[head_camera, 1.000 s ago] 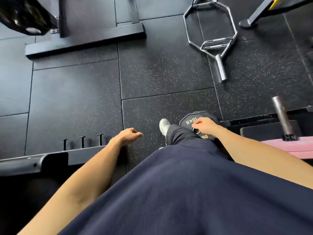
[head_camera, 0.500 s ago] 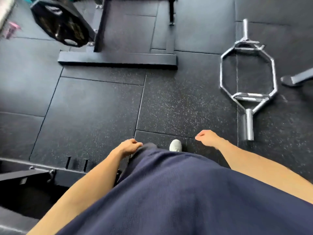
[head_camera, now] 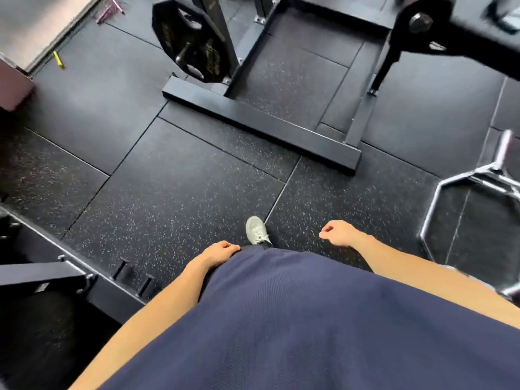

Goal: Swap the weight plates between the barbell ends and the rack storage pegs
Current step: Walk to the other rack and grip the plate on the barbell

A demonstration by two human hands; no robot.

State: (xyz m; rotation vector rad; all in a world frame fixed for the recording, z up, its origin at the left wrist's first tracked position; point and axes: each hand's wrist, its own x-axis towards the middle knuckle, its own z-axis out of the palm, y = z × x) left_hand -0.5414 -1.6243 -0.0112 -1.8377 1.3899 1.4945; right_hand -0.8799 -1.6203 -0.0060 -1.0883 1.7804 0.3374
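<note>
Both hands empty, left hand [head_camera: 222, 251] and right hand [head_camera: 336, 233] loosely curled; black many-sided weight plate [head_camera: 194, 42] hangs on rack peg ahead-left; I judge best approach: step square, grip opposite rims, slide straight off.

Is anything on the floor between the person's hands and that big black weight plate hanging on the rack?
Nothing visible blocks the way. Both the left hand and right hand hold nothing, and only bare rubber floor lies before the weight plate. The rack's base bar sits just right of it.
</note>
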